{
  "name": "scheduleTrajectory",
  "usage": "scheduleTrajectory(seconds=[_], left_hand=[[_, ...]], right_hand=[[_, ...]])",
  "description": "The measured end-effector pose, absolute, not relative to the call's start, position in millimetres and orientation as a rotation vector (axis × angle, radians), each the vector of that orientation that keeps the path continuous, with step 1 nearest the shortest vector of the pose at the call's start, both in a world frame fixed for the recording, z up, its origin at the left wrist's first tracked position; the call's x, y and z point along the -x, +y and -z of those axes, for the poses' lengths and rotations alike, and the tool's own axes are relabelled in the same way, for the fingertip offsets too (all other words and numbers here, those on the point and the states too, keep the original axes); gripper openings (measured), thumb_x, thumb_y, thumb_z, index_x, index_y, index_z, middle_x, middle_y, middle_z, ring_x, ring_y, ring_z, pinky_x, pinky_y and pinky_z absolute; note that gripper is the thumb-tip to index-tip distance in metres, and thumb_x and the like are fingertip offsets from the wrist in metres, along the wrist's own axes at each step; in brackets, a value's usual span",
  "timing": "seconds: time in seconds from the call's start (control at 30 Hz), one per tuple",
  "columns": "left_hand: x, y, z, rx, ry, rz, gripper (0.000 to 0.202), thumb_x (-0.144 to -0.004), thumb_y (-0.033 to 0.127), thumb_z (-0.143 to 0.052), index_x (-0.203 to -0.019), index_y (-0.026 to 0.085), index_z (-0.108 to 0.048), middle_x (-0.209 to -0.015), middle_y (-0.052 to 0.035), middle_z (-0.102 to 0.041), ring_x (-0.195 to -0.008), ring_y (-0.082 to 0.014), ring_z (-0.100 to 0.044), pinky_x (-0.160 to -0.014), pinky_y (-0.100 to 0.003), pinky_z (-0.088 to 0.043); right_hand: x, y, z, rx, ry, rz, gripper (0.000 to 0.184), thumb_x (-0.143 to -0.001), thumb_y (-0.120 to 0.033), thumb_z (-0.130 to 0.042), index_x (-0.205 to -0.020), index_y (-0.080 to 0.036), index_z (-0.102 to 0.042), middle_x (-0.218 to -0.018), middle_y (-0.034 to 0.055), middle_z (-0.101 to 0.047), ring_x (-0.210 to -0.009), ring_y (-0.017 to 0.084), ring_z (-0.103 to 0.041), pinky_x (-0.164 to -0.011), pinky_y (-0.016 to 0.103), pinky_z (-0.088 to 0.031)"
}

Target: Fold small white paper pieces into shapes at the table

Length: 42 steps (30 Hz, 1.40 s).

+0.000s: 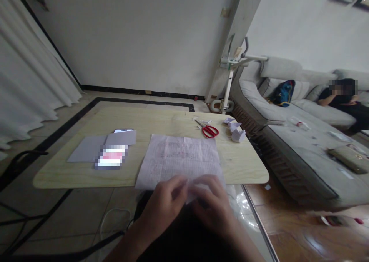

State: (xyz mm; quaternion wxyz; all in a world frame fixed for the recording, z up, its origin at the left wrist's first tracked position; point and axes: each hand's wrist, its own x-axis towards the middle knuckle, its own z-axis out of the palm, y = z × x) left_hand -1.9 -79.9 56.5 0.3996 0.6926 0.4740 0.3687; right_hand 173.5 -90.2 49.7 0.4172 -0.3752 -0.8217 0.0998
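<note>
A large sheet of paper [180, 156] with faint red print lies on a pale wooden table [72, 177], its near edge hanging over the front. My left hand [163, 208] and my right hand [215, 206] meet at that near edge, fingers pinched on the paper where it is folded up. Red-handled scissors [209, 131] lie beyond the sheet. Crumpled paper scraps [236, 130] sit to the right of the scissors.
Grey paper sheets [89, 148] and a phone [123, 131] lie on the table's left part. A grey sofa [291, 139] stands to the right, with a backpack [282, 93] and a seated person [344, 100]. Cables [25, 216] run on the floor at left.
</note>
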Motion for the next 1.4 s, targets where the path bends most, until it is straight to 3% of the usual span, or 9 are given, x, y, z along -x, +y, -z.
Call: scheduleTrajectory(seconds=[0.33, 1.4], left_hand=[[5.3, -80.7, -52.4, -1.841, 1.281, -0.938, 0.015, -0.089, 0.025, -0.049, -0.085, 0.02, -0.063, -0.073, 0.0008, -0.07, -0.066, -0.014, -0.065, -0.059, -0.021, -0.048], [2.1, -80.7, -47.9, -1.962, 1.296, -0.95, 0.014, -0.089, 0.021, -0.051, -0.084, 0.02, -0.063, -0.076, 0.0006, -0.071, -0.067, -0.0136, -0.066, -0.06, -0.022, -0.048]], right_hand=[[-174.3, -91.7, -46.3, 1.053, -2.098, -0.319, 0.045, -0.069, -0.003, -0.054, -0.109, -0.022, -0.06, -0.108, 0.0095, -0.059, -0.097, 0.025, -0.056, -0.078, 0.04, -0.052], [-174.6, -89.4, -46.9, 1.022, -2.164, -0.433, 0.037, -0.072, -0.006, -0.059, -0.106, -0.02, -0.057, -0.105, 0.0083, -0.062, -0.093, 0.024, -0.053, -0.078, 0.04, -0.044]])
